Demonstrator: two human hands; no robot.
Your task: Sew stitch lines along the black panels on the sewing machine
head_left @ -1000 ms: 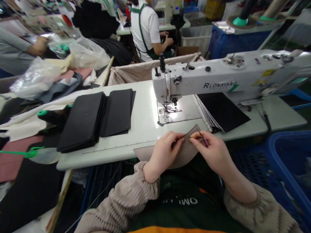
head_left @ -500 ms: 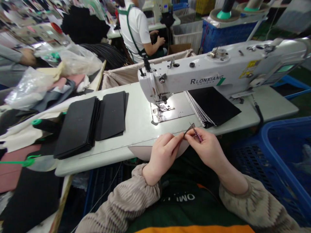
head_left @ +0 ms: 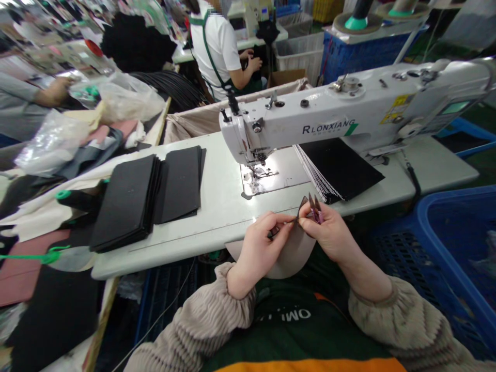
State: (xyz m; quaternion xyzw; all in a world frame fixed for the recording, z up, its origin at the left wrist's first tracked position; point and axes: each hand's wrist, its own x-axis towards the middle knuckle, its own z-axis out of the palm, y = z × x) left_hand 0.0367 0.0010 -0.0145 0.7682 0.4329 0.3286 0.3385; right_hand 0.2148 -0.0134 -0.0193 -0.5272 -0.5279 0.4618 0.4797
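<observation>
My left hand [head_left: 260, 248] pinches the edge of a light grey fabric piece [head_left: 291, 256] with a dark corner that sticks up between my fingertips. The pale side of the piece hangs below the hands, over the table's front edge. In my right hand [head_left: 332, 230] are small thread snips [head_left: 316, 206] with purplish handles, their blades apart and pointing up. The thumb and a fingertip of that hand also touch the piece's edge beside my left fingertips. Behind the hands is a sewing machine [head_left: 329, 113], its needle area lit.
Black fabric panels with pale edges [head_left: 341, 168] lie under the machine arm. Two stacks of black panels [head_left: 126, 199] lie on the left of the table [head_left: 220, 201]. A blue crate [head_left: 434, 217] stands at right. A co-worker [head_left: 220, 46] sits behind the machine.
The fabric piece has turned and hangs lower, showing more of its pale side. The snips now point more upright, with both blades visible. My hands stay close together.
</observation>
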